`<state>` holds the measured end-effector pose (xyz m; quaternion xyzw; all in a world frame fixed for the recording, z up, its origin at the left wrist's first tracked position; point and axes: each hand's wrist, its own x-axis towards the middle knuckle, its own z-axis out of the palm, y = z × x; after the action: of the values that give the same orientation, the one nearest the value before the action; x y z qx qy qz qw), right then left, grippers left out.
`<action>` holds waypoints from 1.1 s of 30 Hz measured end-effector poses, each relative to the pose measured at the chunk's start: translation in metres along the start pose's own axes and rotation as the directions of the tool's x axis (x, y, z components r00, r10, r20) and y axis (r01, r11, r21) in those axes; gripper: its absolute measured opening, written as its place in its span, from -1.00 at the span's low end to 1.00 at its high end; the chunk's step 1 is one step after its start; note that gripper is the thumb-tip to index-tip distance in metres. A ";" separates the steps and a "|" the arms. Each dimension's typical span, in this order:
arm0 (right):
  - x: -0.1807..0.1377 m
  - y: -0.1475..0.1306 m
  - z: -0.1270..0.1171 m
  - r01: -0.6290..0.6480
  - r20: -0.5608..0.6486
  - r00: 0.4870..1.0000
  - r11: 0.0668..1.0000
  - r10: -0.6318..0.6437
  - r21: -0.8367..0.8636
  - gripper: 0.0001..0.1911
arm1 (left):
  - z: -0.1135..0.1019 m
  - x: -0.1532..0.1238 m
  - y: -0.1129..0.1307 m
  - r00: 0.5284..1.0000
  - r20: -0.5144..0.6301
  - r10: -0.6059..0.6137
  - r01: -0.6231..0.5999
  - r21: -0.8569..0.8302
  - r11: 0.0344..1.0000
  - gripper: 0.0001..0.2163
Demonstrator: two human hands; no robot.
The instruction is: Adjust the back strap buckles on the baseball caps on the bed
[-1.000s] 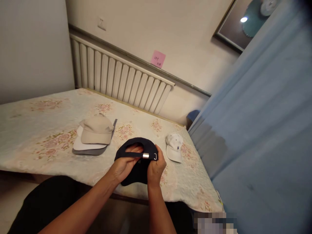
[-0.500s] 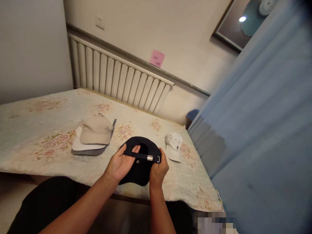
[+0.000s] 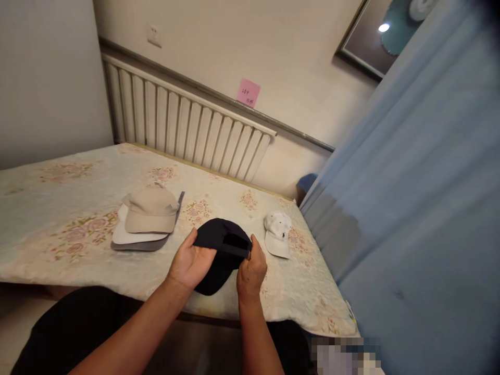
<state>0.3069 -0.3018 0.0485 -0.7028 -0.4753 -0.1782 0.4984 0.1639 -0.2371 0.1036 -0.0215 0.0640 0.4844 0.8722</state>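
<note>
A black baseball cap (image 3: 219,234) is held between my two hands above the near edge of the bed, its brim pointing down toward me. My left hand (image 3: 191,263) grips the left rim, thumb outside and fingers tucked inside the cap. On the right, my right hand (image 3: 252,268) pinches the rim by the back opening; part of the strap is hidden there. To the left lies a stack of caps, a beige cap (image 3: 151,208) over a white cap (image 3: 136,235) and a grey cap (image 3: 140,246). A white cap with a small dark logo (image 3: 278,234) rests on the right.
The bed (image 3: 97,271) has a floral cover. Behind it stand a white radiator (image 3: 187,120) and a wall with a pink note (image 3: 248,92). A blue curtain (image 3: 410,208) hangs along the right side. Something blue (image 3: 308,182) shows in the far corner.
The black cap has turned in my hands: its strap and metal buckle faced me before, and now the back opening sits to the right by my right hand.
</note>
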 end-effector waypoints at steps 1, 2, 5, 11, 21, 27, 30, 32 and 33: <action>-0.001 0.001 0.001 -0.016 0.002 1.000 1.000 0.016 0.008 -0.41 | -0.001 0.002 0.003 1.000 0.001 0.005 -0.005 -0.007 1.000 -0.59; -0.002 0.003 0.001 -0.034 0.005 0.999 0.999 0.034 0.017 -0.41 | -0.002 0.003 0.006 1.000 0.005 0.010 -0.010 -0.006 1.000 -0.58; -0.004 0.006 0.003 -0.070 0.020 0.997 0.997 0.069 0.034 -0.42 | -0.002 0.006 0.008 0.999 0.031 0.011 -0.012 0.019 1.000 -0.57; -0.006 -0.005 0.002 0.034 0.029 0.999 0.998 -0.032 -0.056 -0.40 | -0.001 0.004 -0.011 1.000 0.009 -0.014 0.013 0.084 0.996 -0.61; -0.013 -0.015 0.012 0.262 0.123 0.961 0.960 -0.250 -0.098 -0.30 | -0.009 0.001 -0.028 0.992 -0.080 -0.100 0.110 0.129 0.985 -0.60; -0.032 0.012 0.013 0.197 0.126 0.975 0.977 -0.185 -0.084 -0.21 | -0.021 0.010 -0.006 0.992 -0.126 -0.027 0.032 0.034 0.999 -0.58; -0.040 0.018 0.015 0.147 0.146 0.980 0.985 -0.133 -0.086 -0.22 | -0.019 0.010 -0.003 0.985 -0.173 0.007 0.003 0.059 0.998 -0.60; -0.043 0.015 0.016 0.119 0.157 0.982 0.989 -0.104 -0.089 -0.22 | -0.016 0.008 -0.008 0.986 -0.168 0.011 0.008 0.108 0.994 -0.61; -0.043 0.011 0.017 0.110 0.159 0.983 0.990 -0.094 -0.093 -0.23 | -0.015 0.007 -0.012 0.987 -0.158 0.005 0.017 0.139 0.990 -0.62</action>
<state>0.2915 -0.3090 0.0046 -0.7134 -0.5383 -0.1725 0.4141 0.1760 -0.2393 0.0879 0.0014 0.1669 0.4728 0.8652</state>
